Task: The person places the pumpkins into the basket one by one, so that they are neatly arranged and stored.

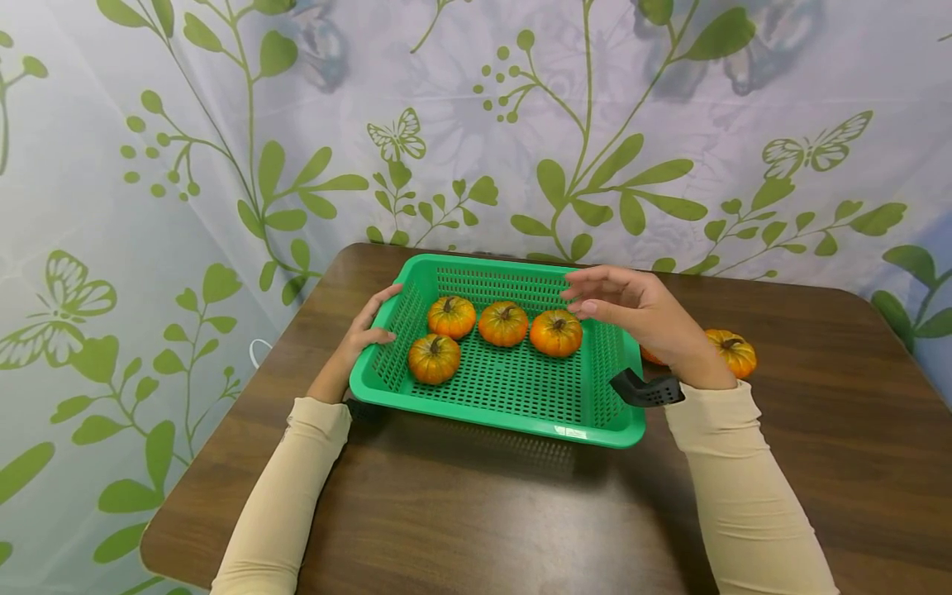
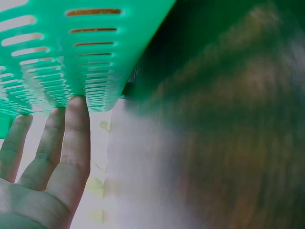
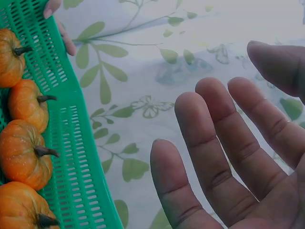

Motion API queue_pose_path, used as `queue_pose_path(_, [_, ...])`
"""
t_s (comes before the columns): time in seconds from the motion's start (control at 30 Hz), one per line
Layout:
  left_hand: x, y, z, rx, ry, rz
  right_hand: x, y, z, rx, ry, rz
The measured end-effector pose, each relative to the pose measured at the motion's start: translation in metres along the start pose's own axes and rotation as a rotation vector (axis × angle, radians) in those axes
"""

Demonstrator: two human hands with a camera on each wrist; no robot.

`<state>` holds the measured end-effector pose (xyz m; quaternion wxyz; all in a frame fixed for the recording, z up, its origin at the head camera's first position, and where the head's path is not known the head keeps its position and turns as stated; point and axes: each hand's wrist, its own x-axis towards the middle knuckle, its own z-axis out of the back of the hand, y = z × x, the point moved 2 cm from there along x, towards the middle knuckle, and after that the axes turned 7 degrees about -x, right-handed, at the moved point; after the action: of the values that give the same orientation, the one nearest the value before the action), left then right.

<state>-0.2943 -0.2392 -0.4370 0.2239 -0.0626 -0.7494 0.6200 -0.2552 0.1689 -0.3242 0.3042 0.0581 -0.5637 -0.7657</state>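
Right grip [image 1: 645,312] right of pumpkins [image 1: 556,333], left grip [image 1: 357,337] holding basket [image 1: 483,421]

Readable text: none | green basket [image 1: 476,416], front rim: pale mark [image 1: 571,431], too small to read

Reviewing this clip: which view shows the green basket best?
The head view: the green basket shows nearly whole there, with four pumpkins inside. The left wrist view gives only a close piece of slotted wall; the right wrist view, a cut-off part with pumpkins.
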Motion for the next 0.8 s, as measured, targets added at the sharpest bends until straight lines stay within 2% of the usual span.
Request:
queue_pose_path(0.4, [0.002,0.002,0.000,-0.016,0.012,-0.036,-0.020,-0.007,0.021,0.105,-0.074,-0.008])
queue_pose_path(0.63, [0.002,0.002,0.000,-0.025,0.012,-0.032,-0.032,-0.013,0.031,0.081,-0.117,-0.033])
queue_pose_path(0.8, [0.002,0.000,-0.001,-0.029,0.030,-0.062,-0.039,-0.016,0.036,0.157,-0.181,0.019])
